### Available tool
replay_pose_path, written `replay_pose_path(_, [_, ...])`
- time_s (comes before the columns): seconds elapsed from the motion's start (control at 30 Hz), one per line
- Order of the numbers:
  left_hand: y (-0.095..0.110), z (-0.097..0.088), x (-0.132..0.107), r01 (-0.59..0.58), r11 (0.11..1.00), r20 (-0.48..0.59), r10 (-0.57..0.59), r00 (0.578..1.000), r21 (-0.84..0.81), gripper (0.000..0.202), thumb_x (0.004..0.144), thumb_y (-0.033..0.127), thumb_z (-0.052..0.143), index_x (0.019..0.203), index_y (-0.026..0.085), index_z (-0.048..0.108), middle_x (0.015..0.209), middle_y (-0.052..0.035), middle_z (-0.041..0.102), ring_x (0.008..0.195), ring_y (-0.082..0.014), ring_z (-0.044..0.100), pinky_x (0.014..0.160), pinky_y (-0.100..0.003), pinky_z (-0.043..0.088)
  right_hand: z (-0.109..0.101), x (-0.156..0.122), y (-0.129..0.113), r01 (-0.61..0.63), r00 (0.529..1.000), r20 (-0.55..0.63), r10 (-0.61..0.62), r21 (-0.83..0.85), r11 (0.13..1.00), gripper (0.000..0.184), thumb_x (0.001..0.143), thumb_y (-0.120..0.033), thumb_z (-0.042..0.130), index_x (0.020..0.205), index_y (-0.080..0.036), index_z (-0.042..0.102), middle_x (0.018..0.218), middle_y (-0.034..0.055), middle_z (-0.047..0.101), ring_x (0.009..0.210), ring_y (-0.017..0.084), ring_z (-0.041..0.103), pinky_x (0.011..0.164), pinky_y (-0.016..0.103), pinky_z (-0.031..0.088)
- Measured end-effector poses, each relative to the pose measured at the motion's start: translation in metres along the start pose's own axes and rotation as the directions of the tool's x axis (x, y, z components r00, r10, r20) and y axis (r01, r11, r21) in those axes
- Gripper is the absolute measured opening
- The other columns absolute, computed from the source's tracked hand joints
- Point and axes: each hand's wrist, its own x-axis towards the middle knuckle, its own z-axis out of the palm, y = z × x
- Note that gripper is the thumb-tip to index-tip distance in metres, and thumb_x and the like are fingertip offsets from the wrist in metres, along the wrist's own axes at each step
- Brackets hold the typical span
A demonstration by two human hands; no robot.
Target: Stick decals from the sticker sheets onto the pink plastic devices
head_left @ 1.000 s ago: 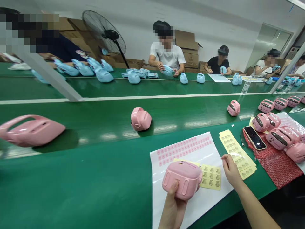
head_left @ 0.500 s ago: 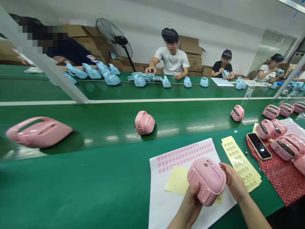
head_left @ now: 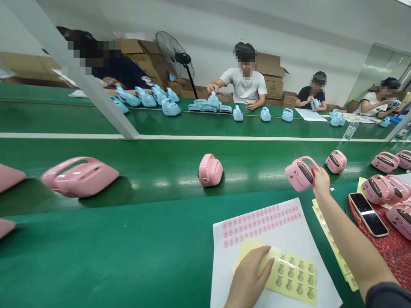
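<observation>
Pink case (head_left: 299,175) is grasped by the right hand (head_left: 321,183) over the green belt (head_left: 167,158), seemingly a placing step calling for steady lowering; the left hand (head_left: 248,273), unclenched, touches a yellow label sheet (head_left: 293,276).

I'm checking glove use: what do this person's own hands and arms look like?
The left hand and right hand are ungloved, and no rings, watch or bracelet can be made out. The right forearm is bare up to a dark sleeve at the picture's lower right edge. Any left sleeve is out of view.
</observation>
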Motion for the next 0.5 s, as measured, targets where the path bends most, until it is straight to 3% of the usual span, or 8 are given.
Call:
replay_pose_path(0.13, [-0.017, -0.012, -0.010, -0.067, 0.996, 0.104, 0.060, 0.993, 0.057, 0.021, 0.054, 0.029, 0.077, 0.074, 0.032, 0.072, 0.096, -0.0097, 0.070, 0.107, -0.0378, 0.054, 0.103, -0.053, 0.023, 0.042, 0.036, 0.008, 0.092, 0.995, -0.023, -0.098, -0.182, 0.979, 0.011, 0.060, -0.029, 0.051, 0.064, -0.019, 0.051, 0.068, 0.0004, 0.055, 0.067, 0.016, 0.049, 0.064, 0.027, 0.039])
replay_pose_path(0.27, [-0.023, -0.010, -0.013, -0.097, 0.995, 0.085, 0.098, 0.992, -0.010, 0.017, 0.057, 0.030, 0.075, 0.074, 0.032, 0.072, 0.095, -0.0108, 0.070, 0.106, -0.0378, 0.055, 0.104, -0.056, 0.020, 0.056, 0.046, 0.019, 0.117, 0.992, 0.005, -0.122, -0.341, 0.933, 0.001, 0.057, -0.019, 0.049, 0.057, -0.019, 0.049, 0.071, 0.0045, 0.054, 0.072, 0.020, 0.049, 0.069, 0.031, 0.038])
replay_pose_path(0.4, [-0.031, -0.001, -0.013, -0.188, 0.981, -0.059, 0.185, 0.981, -0.046, 0.007, 0.061, 0.032, 0.072, 0.068, 0.031, 0.072, 0.089, -0.0126, 0.071, 0.101, -0.0378, 0.058, 0.104, -0.057, 0.019, 0.052, 0.044, 0.022, 0.138, 0.990, 0.030, -0.139, -0.435, 0.890, 0.014, 0.058, -0.016, 0.050, 0.071, -0.016, 0.056, 0.082, 0.0114, 0.056, 0.082, 0.025, 0.050, 0.074, 0.035, 0.038])
replay_pose_path(0.5, [-0.035, -0.003, -0.011, -0.299, 0.949, 0.037, 0.296, 0.954, 0.099, 0.008, 0.070, 0.031, 0.065, 0.074, 0.029, 0.071, 0.087, -0.0109, 0.071, 0.096, -0.0337, 0.061, 0.096, -0.055, 0.035, 0.063, 0.020, 0.016, 0.248, 0.968, 0.092, -0.232, -0.446, 0.860, 0.033, 0.063, -0.017, 0.050, 0.096, -0.014, 0.055, 0.106, 0.0155, 0.052, 0.100, 0.028, 0.045, 0.083, 0.039, 0.034])
